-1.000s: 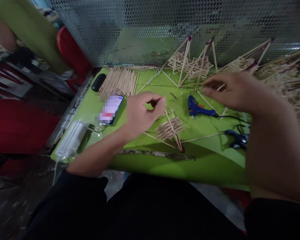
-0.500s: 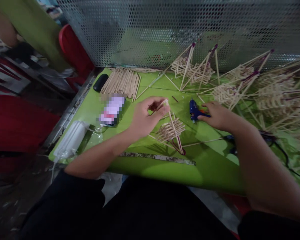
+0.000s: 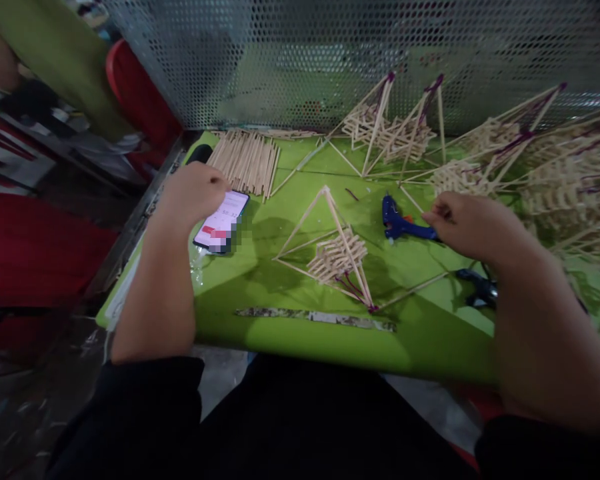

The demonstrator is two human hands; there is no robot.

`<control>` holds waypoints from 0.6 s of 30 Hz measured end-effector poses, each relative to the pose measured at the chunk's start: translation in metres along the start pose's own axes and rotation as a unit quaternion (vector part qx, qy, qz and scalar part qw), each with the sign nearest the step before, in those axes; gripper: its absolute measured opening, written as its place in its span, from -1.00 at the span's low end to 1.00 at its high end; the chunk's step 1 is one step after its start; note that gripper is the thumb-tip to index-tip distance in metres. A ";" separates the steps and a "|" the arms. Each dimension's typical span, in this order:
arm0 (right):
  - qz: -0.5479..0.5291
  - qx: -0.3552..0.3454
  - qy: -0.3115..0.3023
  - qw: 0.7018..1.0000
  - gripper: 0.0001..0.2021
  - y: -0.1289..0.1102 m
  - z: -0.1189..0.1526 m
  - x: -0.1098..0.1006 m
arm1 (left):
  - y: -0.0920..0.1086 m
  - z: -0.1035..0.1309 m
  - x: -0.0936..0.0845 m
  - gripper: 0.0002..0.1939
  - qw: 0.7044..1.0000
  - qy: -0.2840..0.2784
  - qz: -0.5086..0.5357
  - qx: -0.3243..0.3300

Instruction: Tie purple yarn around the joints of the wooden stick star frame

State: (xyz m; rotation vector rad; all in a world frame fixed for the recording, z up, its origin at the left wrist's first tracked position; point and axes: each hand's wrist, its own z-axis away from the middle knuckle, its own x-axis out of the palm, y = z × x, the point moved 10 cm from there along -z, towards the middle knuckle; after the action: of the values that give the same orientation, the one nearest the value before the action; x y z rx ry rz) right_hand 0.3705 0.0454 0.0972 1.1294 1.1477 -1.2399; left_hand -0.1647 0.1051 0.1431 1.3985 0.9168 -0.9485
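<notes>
The table is lime green. On it lie a blue glue gun, pale tan sticks and a tan stick pyramid with purple binding. The chair is red; the perforated screen is grey with a honeycomb pattern of holes.

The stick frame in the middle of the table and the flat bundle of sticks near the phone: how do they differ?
The stick frame is assembled: long sticks meet in a peak over a stacked core, with purple binding at one corner. The bundle of sticks lies loose and flat, side by side, unbound. The frame sits between both hands; the bundle lies beside the left hand. Both are pale wood.
</notes>
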 end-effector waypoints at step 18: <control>-0.021 -0.017 0.002 1.000 -0.73 -0.006 0.012 -0.018 | 0.006 -0.013 0.010 -0.84 0.986 0.113 0.095 0.079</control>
State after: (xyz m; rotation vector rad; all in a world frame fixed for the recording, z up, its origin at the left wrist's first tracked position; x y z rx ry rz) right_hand 0.3643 0.0349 0.1167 1.0888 1.1963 -1.2455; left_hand -0.1549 0.1177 0.1360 1.7236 0.8694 -0.7403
